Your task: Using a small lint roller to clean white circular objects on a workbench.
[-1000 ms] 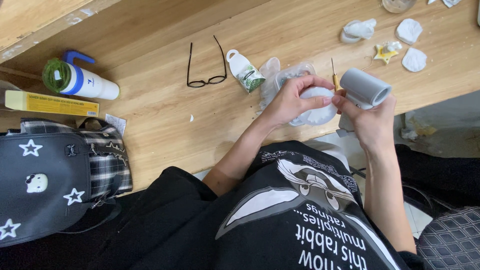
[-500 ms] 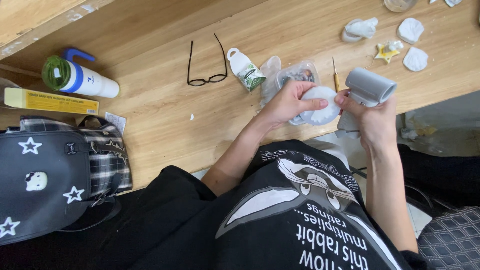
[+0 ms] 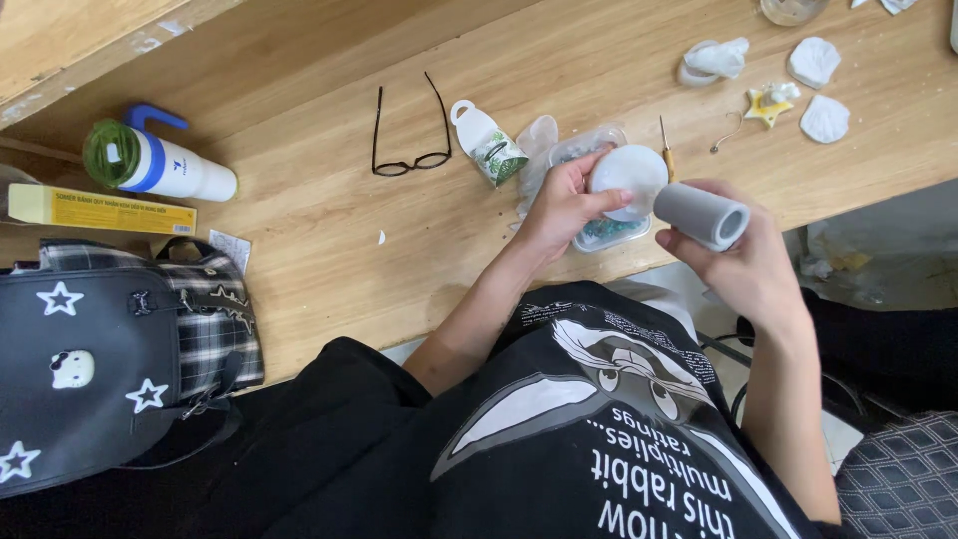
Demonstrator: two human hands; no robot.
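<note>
Since the picture from a second ago, both hands look almost the same, with the white disc turned a bit more toward the camera. The left hand (image 3: 564, 205) has its grip closed on the round white flat disc (image 3: 629, 182), thumb at one edge and fingers behind, which seems a good way to keep its face up and easy to see. The right hand (image 3: 743, 265) is wrapped tight around the short grey tube (image 3: 702, 215), whose open end points off to the right; the tube's near end sits just beside the disc. Both things are held in the air over the front edge of the wooden tabletop (image 3: 329, 269). Under the hands lies a clear plastic tray with small blue-green bits (image 3: 609, 232), partly hidden by the fingers. Near it are a small white and green bottle lying on its side (image 3: 487, 145), black thin-framed glasses (image 3: 407, 130), and a thin tool with a yellow handle (image 3: 666, 150). Farther right lie white crumpled bits (image 3: 813, 62) and a little yellow star shape (image 3: 766, 105). Far left are a white and blue flask with a green lid (image 3: 160, 165), a long yellow box (image 3: 105, 208) and a black bag with white stars (image 3: 90, 359). Nothing stands between the hands.
</note>
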